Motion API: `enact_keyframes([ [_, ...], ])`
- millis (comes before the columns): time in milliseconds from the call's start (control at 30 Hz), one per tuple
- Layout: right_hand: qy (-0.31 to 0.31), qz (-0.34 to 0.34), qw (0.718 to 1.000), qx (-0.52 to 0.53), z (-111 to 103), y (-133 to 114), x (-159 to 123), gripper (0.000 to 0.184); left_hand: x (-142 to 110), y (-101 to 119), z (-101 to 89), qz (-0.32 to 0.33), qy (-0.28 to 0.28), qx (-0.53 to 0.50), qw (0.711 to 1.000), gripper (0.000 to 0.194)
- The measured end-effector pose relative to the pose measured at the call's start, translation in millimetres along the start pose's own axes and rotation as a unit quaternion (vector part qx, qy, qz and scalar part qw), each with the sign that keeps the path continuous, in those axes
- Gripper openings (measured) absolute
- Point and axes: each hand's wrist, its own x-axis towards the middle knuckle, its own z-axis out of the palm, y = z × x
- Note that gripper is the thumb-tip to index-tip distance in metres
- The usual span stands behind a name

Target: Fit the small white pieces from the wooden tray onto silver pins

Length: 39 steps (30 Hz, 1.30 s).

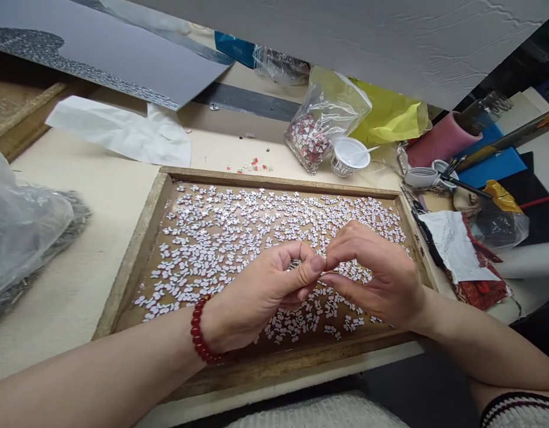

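Observation:
My left hand (261, 291), a red bead bracelet (198, 330) at its wrist, is closed above a wooden-framed tray (141, 229). Small silvery metal pieces (294, 264) show inside its curled fingers; their kind is too small to tell. Thumb and forefinger of my right hand (379, 276) come together at the left thumb tip. Whatever lies between those fingertips is hidden or too small to name. Beneath both hands, many small white flower-like pieces (239, 220) are spread over the tray's brown base.
Behind the tray are loose red and clear beads (254, 166), a clear bag of red-and-white pieces (308, 139) and a white cup (349, 156). A plastic bag (29, 220) lies left, white paper (127, 131) at back left. Pens (466, 185) and a red pouch (483, 288) crowd the right.

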Motion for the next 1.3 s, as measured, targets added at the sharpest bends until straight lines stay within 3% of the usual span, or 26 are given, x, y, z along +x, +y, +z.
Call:
enact_keyframes([
  [267,0.012,-0.017,0.999,-0.026,1.5,0.6,-0.7,0.008,1.6,0.9,-0.6,-0.01,-0.01,-0.003,1.0,0.033],
  [467,0.007,-0.004,1.0,-0.028,-10.3,2.2,1.9,0.007,1.5,3.2,0.6,-0.009,0.006,0.004,1.0,0.033],
  [667,0.072,0.126,0.976,-0.162,-24.9,43.7,4.0,0.004,2.2,2.2,0.3,-0.002,-0.008,0.002,1.0,0.041],
  [733,0.056,0.142,0.971,-0.183,-24.9,58.9,3.1,0.004,2.2,2.5,0.4,-0.003,-0.012,-0.006,1.0,0.038],
  [867,0.006,0.109,0.966,-0.233,-21.0,77.3,2.8,0.005,1.7,3.6,1.3,-0.003,-0.013,-0.006,1.0,0.034],
  [1300,-0.095,0.078,0.939,-0.321,-10.4,83.6,8.3,0.011,0.8,4.3,0.5,-0.028,-0.016,0.032,0.999,0.041],
])
